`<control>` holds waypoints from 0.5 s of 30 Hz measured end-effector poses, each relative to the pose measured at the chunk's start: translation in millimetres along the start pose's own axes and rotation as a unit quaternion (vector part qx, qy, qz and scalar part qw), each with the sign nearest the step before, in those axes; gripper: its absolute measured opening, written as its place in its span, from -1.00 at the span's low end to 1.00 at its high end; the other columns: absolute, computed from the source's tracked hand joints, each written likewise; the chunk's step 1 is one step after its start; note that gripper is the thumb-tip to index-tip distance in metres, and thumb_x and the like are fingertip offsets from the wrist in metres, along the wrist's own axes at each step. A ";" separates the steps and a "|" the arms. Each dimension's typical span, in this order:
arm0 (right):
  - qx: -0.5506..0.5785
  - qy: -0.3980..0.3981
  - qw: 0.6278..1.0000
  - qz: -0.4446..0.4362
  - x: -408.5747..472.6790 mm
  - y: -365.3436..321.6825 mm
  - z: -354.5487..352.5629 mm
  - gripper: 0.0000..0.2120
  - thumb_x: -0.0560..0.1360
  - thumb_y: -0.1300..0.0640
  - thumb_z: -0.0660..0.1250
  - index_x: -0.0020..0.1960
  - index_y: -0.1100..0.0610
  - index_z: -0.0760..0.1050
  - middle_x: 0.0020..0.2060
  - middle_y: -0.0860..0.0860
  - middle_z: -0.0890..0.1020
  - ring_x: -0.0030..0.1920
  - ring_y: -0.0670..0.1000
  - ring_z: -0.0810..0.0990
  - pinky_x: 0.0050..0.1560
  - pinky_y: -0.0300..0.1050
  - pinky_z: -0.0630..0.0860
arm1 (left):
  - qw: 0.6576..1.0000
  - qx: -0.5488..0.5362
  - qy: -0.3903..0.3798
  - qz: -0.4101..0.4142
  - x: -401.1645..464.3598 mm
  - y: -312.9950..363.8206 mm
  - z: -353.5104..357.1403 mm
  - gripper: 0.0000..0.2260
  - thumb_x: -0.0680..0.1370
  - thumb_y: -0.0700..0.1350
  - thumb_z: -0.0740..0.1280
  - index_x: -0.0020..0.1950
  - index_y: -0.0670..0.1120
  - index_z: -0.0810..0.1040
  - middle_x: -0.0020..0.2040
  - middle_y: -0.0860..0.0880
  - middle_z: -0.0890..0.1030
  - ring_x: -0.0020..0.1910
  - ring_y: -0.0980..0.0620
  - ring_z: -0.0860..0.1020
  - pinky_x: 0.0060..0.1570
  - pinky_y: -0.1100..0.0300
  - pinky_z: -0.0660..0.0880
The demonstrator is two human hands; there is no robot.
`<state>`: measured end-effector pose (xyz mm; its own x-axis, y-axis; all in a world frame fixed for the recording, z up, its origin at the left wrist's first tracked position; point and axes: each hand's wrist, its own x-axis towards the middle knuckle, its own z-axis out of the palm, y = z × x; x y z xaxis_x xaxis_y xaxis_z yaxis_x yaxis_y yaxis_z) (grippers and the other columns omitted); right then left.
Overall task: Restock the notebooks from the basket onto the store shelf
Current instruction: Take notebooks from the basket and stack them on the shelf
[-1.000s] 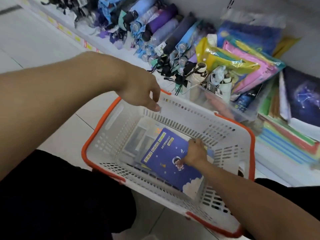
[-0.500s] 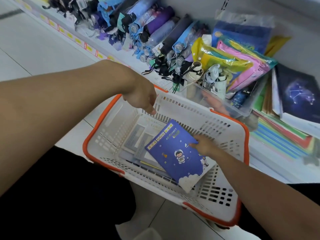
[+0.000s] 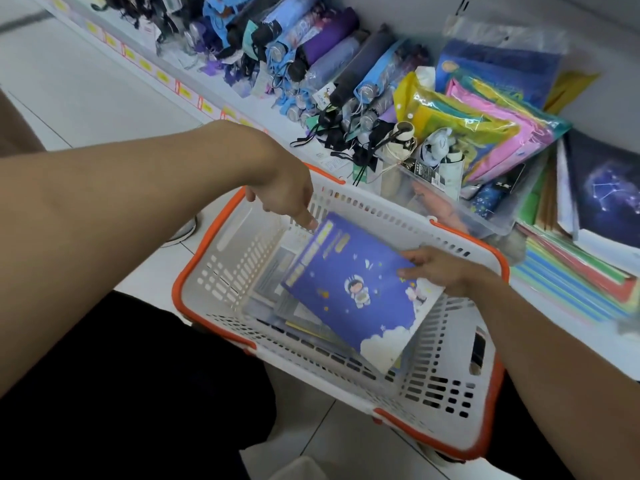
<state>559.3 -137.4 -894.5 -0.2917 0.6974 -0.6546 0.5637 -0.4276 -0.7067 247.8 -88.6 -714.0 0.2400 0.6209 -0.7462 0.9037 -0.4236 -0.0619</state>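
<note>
Currently the right hand [image 3: 437, 271] pinches the right edge of the blue astronaut notebook [image 3: 349, 292], thumb on the cover and fingers beneath, tilting it up above the white basket [image 3: 440, 403] at the frame's centre, where more notebooks [image 3: 277, 289] lie flat. The left hand [image 3: 287, 199] hangs relaxed and spread over the basket's far left rim, one fingertip close to the notebook's top corner, gripping nothing. Held by one edge only, the thin notebook could sag, slip or catch its lower corner on the slotted wall while rising; the crowded shelf [image 3: 398, 199] at upper right, with umbrellas [image 3: 346, 74] and a constellation notebook [image 3: 609, 188], leaves little landing room. Yellow cover labels are too blurred to read.
</note>
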 end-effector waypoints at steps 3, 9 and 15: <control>0.253 -0.021 0.966 -0.055 -19.3 -26.8 -2.7 -0.66 0.46 0.21 0.36 0.23 0.16 0.61 0.13 0.11 0.69 0.10 0.12 0.69 0.12 0.04 0.62 | 0.998 -0.032 0.017 -0.044 -15.3 -5.0 -3.1 -0.04 0.25 0.54 0.16 0.40 -0.13 0.41 0.27 -0.14 0.50 0.20 -0.20 0.51 0.21 -0.10 0.49; 0.353 -0.019 0.927 -0.125 -7.0 -54.4 27.3 -0.74 0.50 0.18 0.33 0.17 0.12 0.64 0.11 0.11 0.69 0.08 0.11 0.69 0.12 0.07 0.62 | 0.867 -0.461 0.181 -0.055 -20.7 -21.6 -14.8 -0.62 0.43 -0.10 0.53 0.16 -0.25 0.56 -0.01 -0.14 0.62 -0.16 -0.10 0.65 -0.36 0.12 0.65; -0.126 0.141 0.972 0.140 38.6 -2.2 75.8 -0.18 0.45 -0.18 0.46 0.50 0.26 0.28 0.38 0.19 0.43 0.34 0.17 0.45 0.40 0.17 0.40 | 0.928 -0.271 0.244 -0.077 -13.3 -24.4 -12.9 -0.84 0.50 -0.19 0.41 0.05 -0.22 0.62 -0.09 -0.14 0.67 -0.24 -0.15 0.64 -0.02 -0.05 0.62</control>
<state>488.2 -153.2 -938.6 0.1028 0.7191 -0.6873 0.7718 -0.4935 -0.4009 227.1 -77.9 -694.0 0.1062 0.9274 -0.3588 0.9546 0.0059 0.2977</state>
